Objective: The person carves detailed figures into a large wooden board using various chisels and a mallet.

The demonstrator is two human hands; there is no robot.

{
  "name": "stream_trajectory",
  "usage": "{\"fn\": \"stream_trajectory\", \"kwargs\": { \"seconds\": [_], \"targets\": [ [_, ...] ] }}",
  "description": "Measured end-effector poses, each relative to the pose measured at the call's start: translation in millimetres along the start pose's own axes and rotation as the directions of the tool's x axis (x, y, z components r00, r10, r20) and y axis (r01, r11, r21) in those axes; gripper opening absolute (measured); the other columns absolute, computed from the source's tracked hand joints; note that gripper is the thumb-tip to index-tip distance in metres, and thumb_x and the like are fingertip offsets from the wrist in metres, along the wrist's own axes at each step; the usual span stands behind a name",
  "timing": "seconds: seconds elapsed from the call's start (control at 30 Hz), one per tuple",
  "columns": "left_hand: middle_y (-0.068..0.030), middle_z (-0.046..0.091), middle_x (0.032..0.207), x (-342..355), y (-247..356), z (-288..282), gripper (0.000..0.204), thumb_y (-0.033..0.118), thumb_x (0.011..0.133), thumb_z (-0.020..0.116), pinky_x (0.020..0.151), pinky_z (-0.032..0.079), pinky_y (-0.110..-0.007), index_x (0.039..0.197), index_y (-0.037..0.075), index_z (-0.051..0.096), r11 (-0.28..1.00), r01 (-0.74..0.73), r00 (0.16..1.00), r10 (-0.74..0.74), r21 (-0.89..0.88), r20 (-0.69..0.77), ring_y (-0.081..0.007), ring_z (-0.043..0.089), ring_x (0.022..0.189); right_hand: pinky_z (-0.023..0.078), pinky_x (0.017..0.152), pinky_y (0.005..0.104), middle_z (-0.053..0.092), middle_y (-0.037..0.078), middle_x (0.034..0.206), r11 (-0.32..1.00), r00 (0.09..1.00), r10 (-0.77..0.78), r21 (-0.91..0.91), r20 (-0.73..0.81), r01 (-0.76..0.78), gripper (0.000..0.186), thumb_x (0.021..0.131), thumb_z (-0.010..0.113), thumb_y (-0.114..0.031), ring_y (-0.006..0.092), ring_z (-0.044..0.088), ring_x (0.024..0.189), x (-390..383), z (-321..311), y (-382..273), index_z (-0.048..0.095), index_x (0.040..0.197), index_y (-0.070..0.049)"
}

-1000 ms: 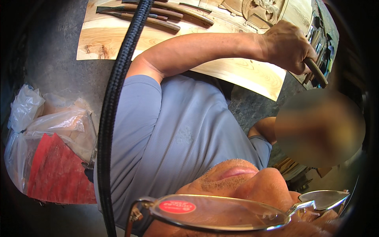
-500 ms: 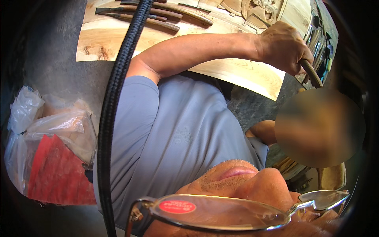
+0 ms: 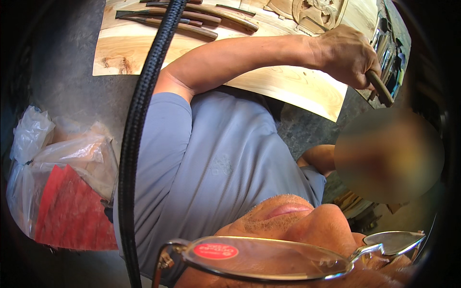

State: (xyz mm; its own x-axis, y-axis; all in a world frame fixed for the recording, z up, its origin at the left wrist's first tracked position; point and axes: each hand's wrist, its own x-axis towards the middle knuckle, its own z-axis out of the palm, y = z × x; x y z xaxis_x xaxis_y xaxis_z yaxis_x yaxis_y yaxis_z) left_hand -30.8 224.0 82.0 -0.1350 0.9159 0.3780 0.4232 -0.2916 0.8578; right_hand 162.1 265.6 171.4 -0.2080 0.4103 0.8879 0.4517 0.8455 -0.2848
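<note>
My left hand (image 3: 348, 56) is closed around a carving tool, its wooden handle (image 3: 381, 89) sticking down and right out of the fist. The tool's tip is at or near a relief carving (image 3: 326, 12) on a pale wooden board (image 3: 115, 55); my fingers hide much of it. My right arm (image 3: 314, 158) reaches right into a round blurred patch, which hides the hand and whatever it may hold. Several wooden-handled chisels and gouges (image 3: 198, 30) lie on the board to the left of the carving.
A clutter of tools (image 3: 386, 57) lines the bench's right end. A black braided cable (image 3: 142, 96) crosses the view at left. Clear plastic bags (image 3: 33, 129) and red material (image 3: 72, 216) are at lower left. Wood pieces (image 3: 350, 201) show at lower right.
My left hand and tool have shifted slightly. My right arm moved a little, and a pale wooden object seen below the blurred patch half a second ago is out of sight now.
</note>
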Motion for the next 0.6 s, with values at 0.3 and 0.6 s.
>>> {"fn": "stream_trajectory", "kwargs": {
  "seconds": [0.3,0.6],
  "targets": [
    [-0.0093,0.066,0.066,-4,2,-4,0.01,0.027,0.079,0.079,0.06,0.05,-0.042,0.079,0.017,0.078,0.994,-0.097,0.995,0.097,-0.043,0.007,-0.0299,0.066,0.062,0.065,0.075,0.037,0.067,0.017,0.101,0.994,0.969,-0.076,0.054,-0.234,0.092,0.057,0.079,0.083,-0.014,0.0245,0.071,0.082,14,-7,-2,0.056,0.125,0.004],
    [-0.0098,0.058,0.057,-11,7,-19,0.036,0.036,0.082,0.081,0.055,0.045,-0.044,0.064,0.01,0.063,0.989,-0.13,0.986,0.136,-0.066,0.094,-0.0314,0.061,0.056,0.062,0.085,0.0377,0.074,0.014,0.106,0.861,0.911,-0.284,-0.339,0.297,0.379,0.065,0.077,0.092,-0.022,0.0237,0.074,0.091,-16,-5,14,0.06,0.127,0.004]
  ]
}}
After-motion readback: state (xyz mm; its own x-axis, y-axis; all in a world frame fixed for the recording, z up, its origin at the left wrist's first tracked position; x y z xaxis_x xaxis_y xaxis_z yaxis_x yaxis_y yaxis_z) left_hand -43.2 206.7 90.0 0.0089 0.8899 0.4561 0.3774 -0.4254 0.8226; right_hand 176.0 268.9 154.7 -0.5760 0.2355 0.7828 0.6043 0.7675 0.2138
